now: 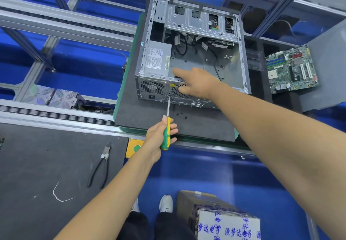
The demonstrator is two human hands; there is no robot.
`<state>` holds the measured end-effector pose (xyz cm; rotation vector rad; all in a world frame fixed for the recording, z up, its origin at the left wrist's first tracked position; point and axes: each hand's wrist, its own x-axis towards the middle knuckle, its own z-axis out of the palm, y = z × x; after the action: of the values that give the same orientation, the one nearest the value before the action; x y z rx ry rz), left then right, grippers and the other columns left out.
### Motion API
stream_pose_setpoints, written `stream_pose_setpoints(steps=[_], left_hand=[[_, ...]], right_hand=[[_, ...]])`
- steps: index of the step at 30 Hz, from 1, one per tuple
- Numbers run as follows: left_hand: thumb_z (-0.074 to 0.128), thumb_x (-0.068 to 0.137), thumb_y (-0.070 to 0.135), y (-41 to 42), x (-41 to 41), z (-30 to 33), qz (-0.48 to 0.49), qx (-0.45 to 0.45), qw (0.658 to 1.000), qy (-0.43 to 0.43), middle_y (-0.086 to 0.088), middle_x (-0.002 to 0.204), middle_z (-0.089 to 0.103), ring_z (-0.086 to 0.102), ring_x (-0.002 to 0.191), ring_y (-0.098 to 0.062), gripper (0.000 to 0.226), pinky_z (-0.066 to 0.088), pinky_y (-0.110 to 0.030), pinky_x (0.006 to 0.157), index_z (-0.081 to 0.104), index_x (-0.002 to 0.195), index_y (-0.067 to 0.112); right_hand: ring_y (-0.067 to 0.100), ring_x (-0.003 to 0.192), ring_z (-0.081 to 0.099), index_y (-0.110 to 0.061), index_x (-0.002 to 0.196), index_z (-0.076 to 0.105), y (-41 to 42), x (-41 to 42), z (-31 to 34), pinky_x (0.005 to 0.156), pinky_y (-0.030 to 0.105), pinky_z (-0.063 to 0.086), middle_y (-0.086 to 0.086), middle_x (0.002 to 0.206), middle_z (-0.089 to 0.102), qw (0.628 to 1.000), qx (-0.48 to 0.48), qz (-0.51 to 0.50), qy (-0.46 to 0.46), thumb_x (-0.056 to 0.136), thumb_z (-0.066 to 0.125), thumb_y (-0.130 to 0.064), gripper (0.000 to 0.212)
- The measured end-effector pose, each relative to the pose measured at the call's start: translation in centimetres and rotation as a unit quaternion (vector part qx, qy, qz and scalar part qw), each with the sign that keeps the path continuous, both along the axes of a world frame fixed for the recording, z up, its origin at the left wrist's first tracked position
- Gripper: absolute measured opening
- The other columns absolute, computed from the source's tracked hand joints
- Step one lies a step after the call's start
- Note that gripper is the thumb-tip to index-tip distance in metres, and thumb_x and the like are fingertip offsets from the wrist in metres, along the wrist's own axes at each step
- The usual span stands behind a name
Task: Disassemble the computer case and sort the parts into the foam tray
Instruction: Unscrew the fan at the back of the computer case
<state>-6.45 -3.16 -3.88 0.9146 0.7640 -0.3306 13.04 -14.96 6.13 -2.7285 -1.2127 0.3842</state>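
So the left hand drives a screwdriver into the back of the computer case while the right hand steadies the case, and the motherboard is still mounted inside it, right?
Not quite. The head view shows the motherboard already out, lying on the foam tray right of the computer case. The rest holds: left hand grips the screwdriver, right hand steadies the case.

Computer case point(189, 56): bare sheet metal, dull grey, w/ perforated mesh at rear. Power supply point(157, 60): matt grey metal, paper label on top. Screwdriver point(167, 127): shiny steel shaft, glossy green/yellow plastic handle. Motherboard point(291, 69): green PCB, semi-gloss, plastic slots. Foam tray point(262, 82): dark matt foam. Pad point(146, 116) under case: dark grey, matt, slightly rough. Cutters point(102, 166): metal jaws, black rubbery grips. Conveyor frame point(56, 20): brushed aluminium. Box point(228, 223): paper wrap.
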Motion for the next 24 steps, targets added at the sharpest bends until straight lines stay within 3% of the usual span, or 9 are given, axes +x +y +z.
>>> stream_pose_setpoints(steps=[3, 6, 10, 12, 15, 17, 20, 22, 24], left_hand=[[0.057, 0.096, 0.056, 0.3, 0.0, 0.4, 0.015, -0.099, 0.995, 0.003, 0.006, 0.082, 0.068, 0.059, 0.061, -0.005, 0.049, 0.05, -0.021, 0.05, 0.071, 0.118, 0.014], [0.056, 0.096, 0.057, 1.0, 0.0, 0.4, 0.015, -0.17, 0.985, 0.002, 0.007, 0.076, 0.058, 0.044, 0.053, -0.003, 0.05, 0.037, -0.016, 0.041, 0.069, 0.119, 0.015], [0.071, 0.088, 0.056, 0.7, 0.2, 0.3, 0.016, -0.025, 1.0, -0.009, 0.001, 0.079, 0.066, 0.052, 0.056, -0.008, 0.05, 0.039, -0.02, 0.041, 0.058, 0.115, 0.015], [0.083, 0.083, 0.043, 0.2, 0.3, 0.3, 0.038, 0.058, 0.997, -0.014, -0.001, 0.08, 0.065, 0.058, 0.058, -0.008, 0.046, 0.044, -0.024, 0.043, 0.051, 0.103, 0.016], [0.087, 0.082, 0.034, -0.4, 0.3, 0.2, 0.077, 0.149, 0.986, -0.026, -0.011, 0.078, 0.067, 0.07, 0.061, -0.012, 0.042, 0.055, -0.03, 0.051, 0.049, 0.086, 0.015], [0.083, 0.083, 0.044, -0.7, 0.0, 0.1, 0.068, 0.227, 0.971, -0.022, -0.01, 0.078, 0.073, 0.076, 0.07, -0.014, 0.042, 0.056, -0.041, 0.064, 0.052, 0.082, 0.016], [0.072, 0.086, 0.062, -1.1, -0.5, -0.2, 0.038, 0.343, 0.939, 0.011, 0.006, 0.077, 0.074, 0.074, 0.076, -0.01, 0.042, 0.054, -0.048, 0.082, 0.06, 0.086, 0.023], [0.066, 0.09, 0.063, -1.3, -0.5, -0.1, 0.038, 0.334, 0.942, 0.006, 0.008, 0.075, 0.074, 0.071, 0.07, -0.011, 0.041, 0.055, -0.042, 0.077, 0.062, 0.089, 0.022], [0.063, 0.095, 0.059, -1.7, -0.2, 0.5, 0.053, 0.221, 0.974, -0.001, 0.006, 0.07, 0.072, 0.061, 0.059, -0.011, 0.044, 0.05, -0.032, 0.055, 0.064, 0.09, 0.015]], right_hand=[[0.022, 0.049, 0.037, -0.046, 0.096, 0.019, 0.0, 0.0, 0.1, 0.048, 0.029, 0.023, 0.005, 0.054, 0.04, 1.0, -0.003, -0.002, 0.003, 0.085, 0.057, -0.024, 0.045], [0.023, 0.049, 0.038, -0.047, 0.095, 0.018, 0.1, 0.0, 0.2, 0.048, 0.03, 0.023, 0.006, 0.054, 0.041, 1.0, -0.007, 0.001, 0.004, 0.086, 0.057, -0.024, 0.047], [0.023, 0.05, 0.038, -0.045, 0.095, 0.018, 0.1, 0.0, 0.2, 0.048, 0.031, 0.022, 0.007, 0.055, 0.042, 1.0, -0.01, 0.002, 0.003, 0.086, 0.057, -0.025, 0.045], [0.023, 0.05, 0.038, -0.044, 0.095, 0.017, 0.1, 0.0, 0.2, 0.048, 0.031, 0.022, 0.007, 0.055, 0.042, 1.0, -0.013, 0.003, 0.0, 0.086, 0.057, -0.025, 0.045], [0.023, 0.05, 0.038, -0.042, 0.095, 0.019, 0.1, 0.0, 0.1, 0.048, 0.03, 0.022, 0.006, 0.055, 0.042, 1.0, -0.016, 0.003, -0.008, 0.086, 0.056, -0.025, 0.042], [0.023, 0.05, 0.038, -0.04, 0.096, 0.021, 0.1, 0.0, 0.0, 0.048, 0.031, 0.022, 0.006, 0.056, 0.042, 1.0, -0.015, 0.004, -0.007, 0.085, 0.056, -0.026, 0.039], [0.022, 0.05, 0.038, -0.036, 0.099, 0.025, 0.0, 0.0, -0.1, 0.048, 0.03, 0.022, 0.006, 0.055, 0.042, 1.0, -0.017, 0.003, -0.01, 0.085, 0.056, -0.026, 0.035], [0.022, 0.05, 0.038, -0.033, 0.101, 0.029, 0.0, 0.0, -0.1, 0.048, 0.03, 0.022, 0.005, 0.055, 0.042, 1.0, -0.017, 0.002, -0.012, 0.085, 0.055, -0.027, 0.032], [0.022, 0.049, 0.038, -0.037, 0.098, 0.025, 0.0, 0.0, -0.1, 0.048, 0.03, 0.022, 0.005, 0.055, 0.042, 1.0, -0.016, 0.002, -0.013, 0.085, 0.056, -0.026, 0.035]])
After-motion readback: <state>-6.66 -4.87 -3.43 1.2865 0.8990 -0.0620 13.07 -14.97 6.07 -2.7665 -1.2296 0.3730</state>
